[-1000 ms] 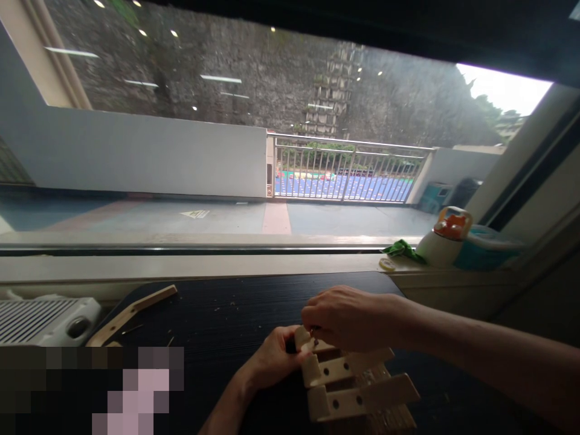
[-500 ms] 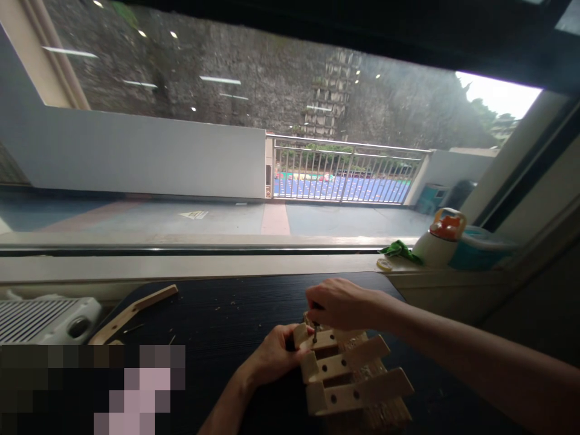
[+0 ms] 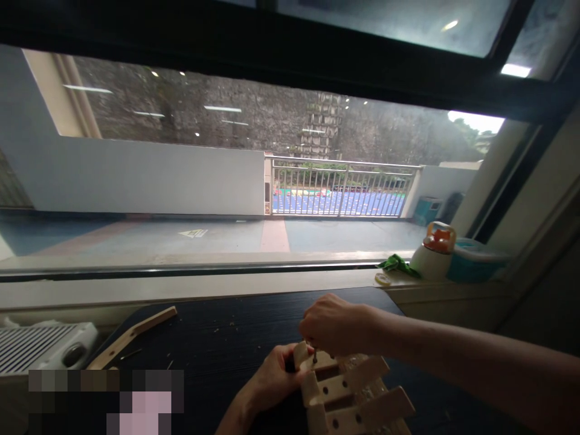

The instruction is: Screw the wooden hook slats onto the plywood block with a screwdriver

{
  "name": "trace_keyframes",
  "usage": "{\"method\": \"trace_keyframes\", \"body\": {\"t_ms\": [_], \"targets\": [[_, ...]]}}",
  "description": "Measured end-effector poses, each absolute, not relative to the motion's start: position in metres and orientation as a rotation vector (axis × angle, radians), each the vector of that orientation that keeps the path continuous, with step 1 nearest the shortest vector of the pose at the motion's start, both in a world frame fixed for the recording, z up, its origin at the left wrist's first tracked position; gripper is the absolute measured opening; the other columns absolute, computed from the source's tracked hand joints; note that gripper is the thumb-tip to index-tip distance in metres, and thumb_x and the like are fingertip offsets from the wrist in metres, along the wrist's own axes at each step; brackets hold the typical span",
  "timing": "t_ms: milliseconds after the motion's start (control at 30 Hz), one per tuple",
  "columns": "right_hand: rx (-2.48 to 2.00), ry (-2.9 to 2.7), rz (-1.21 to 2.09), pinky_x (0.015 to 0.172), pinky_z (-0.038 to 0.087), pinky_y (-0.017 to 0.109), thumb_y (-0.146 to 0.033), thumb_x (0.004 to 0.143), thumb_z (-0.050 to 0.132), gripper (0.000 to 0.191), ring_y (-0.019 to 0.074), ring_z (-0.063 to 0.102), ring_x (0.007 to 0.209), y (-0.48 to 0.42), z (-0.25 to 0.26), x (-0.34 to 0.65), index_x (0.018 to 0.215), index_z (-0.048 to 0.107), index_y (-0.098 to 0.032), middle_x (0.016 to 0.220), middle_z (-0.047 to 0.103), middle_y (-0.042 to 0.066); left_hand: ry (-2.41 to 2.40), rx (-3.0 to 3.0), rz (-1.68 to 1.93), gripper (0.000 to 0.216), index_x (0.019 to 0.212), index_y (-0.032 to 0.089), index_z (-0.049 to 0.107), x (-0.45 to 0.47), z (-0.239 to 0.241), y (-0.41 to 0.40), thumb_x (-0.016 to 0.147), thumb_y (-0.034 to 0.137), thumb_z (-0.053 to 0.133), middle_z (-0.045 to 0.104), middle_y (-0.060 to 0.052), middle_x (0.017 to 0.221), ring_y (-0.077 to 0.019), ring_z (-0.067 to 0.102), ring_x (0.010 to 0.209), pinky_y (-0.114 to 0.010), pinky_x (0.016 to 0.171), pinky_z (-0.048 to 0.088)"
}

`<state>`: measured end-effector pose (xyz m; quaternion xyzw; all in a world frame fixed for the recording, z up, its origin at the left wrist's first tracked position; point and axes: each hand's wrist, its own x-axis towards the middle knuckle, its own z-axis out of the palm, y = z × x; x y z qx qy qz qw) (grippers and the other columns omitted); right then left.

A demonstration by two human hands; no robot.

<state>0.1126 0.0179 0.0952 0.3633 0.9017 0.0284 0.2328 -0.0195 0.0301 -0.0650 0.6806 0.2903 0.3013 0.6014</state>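
Observation:
My left hand point(image 3: 276, 377) is closed around the near-left end of a pale wooden assembly point(image 3: 333, 386), its thumb and fingers on the block at that end. The assembly is made of several parallel slats with dark round holes, resting on the black table. My right hand point(image 3: 333, 323) is in a fist above its far end. From beneath the fist a thin metal-shafted tool point(image 3: 315, 355) points down, upright, to the farthest slat. The handle is hidden inside my fingers, so its exact kind cannot be made out.
A bent wooden strip point(image 3: 136, 335) lies on the left of the black table point(image 3: 217, 344), with small shavings about. A white slotted appliance point(image 3: 45, 344) stands at the left. Along the windowsill sit a green cloth point(image 3: 396, 264), a tape roll point(image 3: 382, 279), a white-and-orange jug point(image 3: 432, 257) and a teal box point(image 3: 475, 263).
The view has tilted up, so everything sits lower in the picture. My right fist has turned over the tool and now covers its dark upper part. My left hand keeps its hold.

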Motion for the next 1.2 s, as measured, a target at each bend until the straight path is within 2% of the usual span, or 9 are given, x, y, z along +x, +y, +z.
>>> {"method": "trace_keyframes", "body": {"t_ms": [100, 300, 433, 700, 933, 1100, 1200], "targets": [[1.033, 2.454, 0.094, 0.053, 0.037, 0.024, -0.013, 0.073, 0.056, 0.013, 0.0172, 0.062, 0.069, 0.022, 0.091, 0.109, 0.078, 0.068, -0.013, 0.075, 0.068, 0.009, 0.687, 1.587, 0.688, 0.017, 0.082, 0.009, 0.064, -0.02, -0.065, 0.03, 0.07, 0.021, 0.062, 0.054, 0.002, 0.067, -0.0107, 0.044, 0.062, -0.02, 0.059, 0.037], [1.222, 2.436, 0.115, 0.056, 0.04, 0.026, -0.026, 0.079, 0.048, 0.025, 0.0202, 0.064, 0.074, 0.028, 0.087, 0.114, 0.081, 0.069, -0.013, 0.079, 0.069, 0.012, 0.706, 1.557, 0.693, 0.023, 0.09, 0.011, 0.063, -0.02, -0.067, 0.032, 0.069, 0.019, 0.061, 0.055, 0.002, 0.07, -0.0111, 0.044, 0.065, -0.02, 0.062, 0.038], [1.196, 2.429, 0.131, 0.053, 0.039, 0.027, -0.029, 0.077, 0.051, 0.024, 0.0215, 0.064, 0.071, 0.025, 0.094, 0.112, 0.08, 0.069, -0.013, 0.077, 0.069, 0.012, 0.695, 1.587, 0.699, 0.014, 0.081, 0.01, 0.063, -0.019, -0.065, 0.031, 0.07, 0.019, 0.06, 0.051, 0.002, 0.068, -0.0107, 0.042, 0.063, -0.02, 0.06, 0.036], [0.876, 2.513, 0.129, 0.046, 0.034, 0.024, -0.014, 0.074, 0.055, 0.015, 0.0183, 0.062, 0.069, 0.023, 0.089, 0.113, 0.077, 0.069, -0.015, 0.081, 0.067, 0.009, 0.664, 1.571, 0.709, 0.008, 0.07, 0.012, 0.058, -0.02, -0.065, 0.03, 0.07, 0.02, 0.06, 0.042, 0.005, 0.061, -0.0081, 0.034, 0.058, -0.018, 0.054, 0.032], [1.015, 2.463, 0.13, 0.044, 0.034, 0.024, -0.014, 0.074, 0.054, 0.014, 0.0197, 0.063, 0.064, 0.026, 0.08, 0.111, 0.073, 0.068, -0.013, 0.069, 0.067, 0.008, 0.685, 1.579, 0.68, 0.012, 0.077, 0.011, 0.061, -0.021, -0.064, 0.031, 0.071, 0.021, 0.06, 0.047, 0.004, 0.064, -0.0092, 0.038, 0.06, -0.019, 0.056, 0.034], [1.129, 2.393, 0.139, 0.048, 0.038, 0.026, -0.024, 0.08, 0.05, 0.023, 0.0219, 0.064, 0.066, 0.024, 0.087, 0.112, 0.074, 0.068, -0.012, 0.068, 0.067, 0.01, 0.685, 1.572, 0.696, 0.017, 0.083, 0.011, 0.064, -0.02, -0.064, 0.029, 0.071, 0.022, 0.061, 0.051, 0.003, 0.065, -0.0102, 0.042, 0.061, -0.02, 0.059, 0.036], [1.077, 2.408, 0.139, 0.049, 0.039, 0.026, -0.027, 0.077, 0.054, 0.02, 0.0212, 0.063, 0.066, 0.023, 0.09, 0.114, 0.075, 0.069, -0.013, 0.074, 0.067, 0.011, 0.688, 1.581, 0.71, 0.019, 0.085, 0.012, 0.064, -0.019, -0.065, 0.029, 0.07, 0.023, 0.062, 0.052, 0.003, 0.066, -0.0105, 0.043, 0.061, -0.02, 0.059, 0.037]]}}
